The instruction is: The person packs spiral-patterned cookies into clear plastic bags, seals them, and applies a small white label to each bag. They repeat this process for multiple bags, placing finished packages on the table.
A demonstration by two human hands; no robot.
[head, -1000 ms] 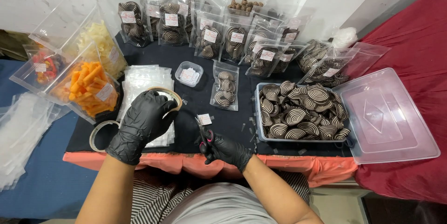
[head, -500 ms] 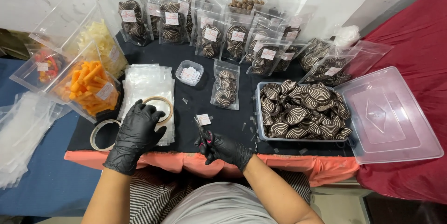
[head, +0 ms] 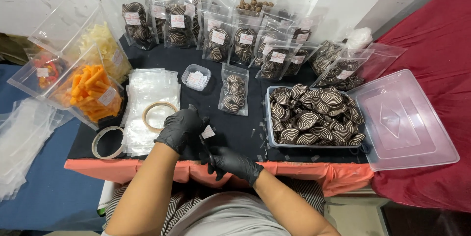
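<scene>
Resting on the worktop [head: 235, 133], a small white label [head: 208, 132] is pinched by the left hand [head: 182, 129]; black scissors [head: 206, 149] are gripped by the right hand [head: 230, 161].

Clear bin [head: 269, 118] of striped swirl cookies, lid [head: 407, 123] beside it on red cloth [head: 436, 59]. Sealed cookie pouches [head: 230, 45] along the wall — one pouch [head: 234, 90] flat mid-table. Small tub [head: 196, 77] near it. Orange sticks bag [head: 91, 94], yellow chips bag [head: 105, 52] at the far side from the bin.
</scene>
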